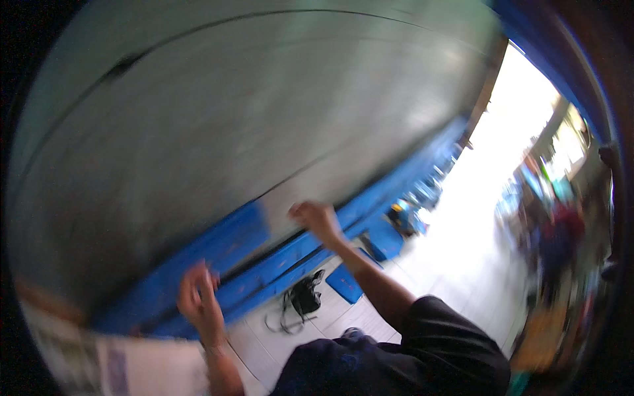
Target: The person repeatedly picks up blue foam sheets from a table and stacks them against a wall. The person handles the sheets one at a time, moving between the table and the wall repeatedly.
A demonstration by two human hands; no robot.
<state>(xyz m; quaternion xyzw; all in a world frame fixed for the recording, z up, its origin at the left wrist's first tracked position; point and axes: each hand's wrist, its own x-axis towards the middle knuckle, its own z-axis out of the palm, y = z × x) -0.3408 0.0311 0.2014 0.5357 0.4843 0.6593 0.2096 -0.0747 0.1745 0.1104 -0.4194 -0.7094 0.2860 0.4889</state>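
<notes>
My left hand (199,300) is raised in front of a blue panel (231,241) at the foot of a large grey-green surface (251,125). Its fingers are loosely bent with the thumb apart, and I see nothing in them. Farther right, my right hand (318,221) reaches out over a long blue ledge (370,204). Its fingers are bent and smeared by motion, so I cannot make out whether they hold anything. Whether either hand touches the surface is unclear.
Below the ledge, a black bag with straps (307,294) lies on pale floor tiles (254,343), near blue stools (347,280). A bright opening (489,145) is at the right. A blurred person in dark clothing (558,244) is beyond it. A dark line crosses the grey-green surface.
</notes>
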